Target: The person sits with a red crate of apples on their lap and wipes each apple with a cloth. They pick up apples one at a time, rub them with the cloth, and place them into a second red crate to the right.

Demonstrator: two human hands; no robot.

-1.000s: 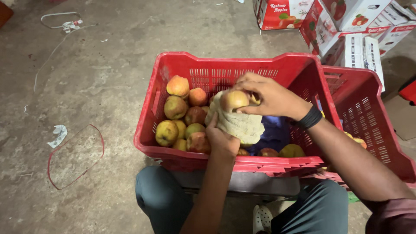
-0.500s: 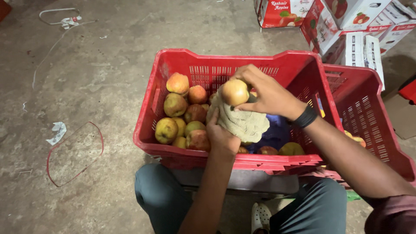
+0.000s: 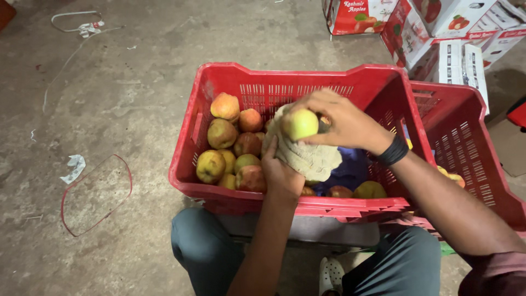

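Right hand (image 3: 342, 123): fingers curled around one yellow-green apple (image 3: 300, 124).
Left hand (image 3: 282, 174): clutching one beige cloth (image 3: 307, 156), pressed under that apple.
Red crates: two; nearer crate (image 3: 307, 77) under both hands.
Loose apples (image 3: 233, 145): about eight counted left of the fingers, three more below the cloth.

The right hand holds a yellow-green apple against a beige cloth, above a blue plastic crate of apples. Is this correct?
Not quite: the head view shows the plastic crate is red, not blue. The right hand does hold the yellow-green apple against the beige cloth.
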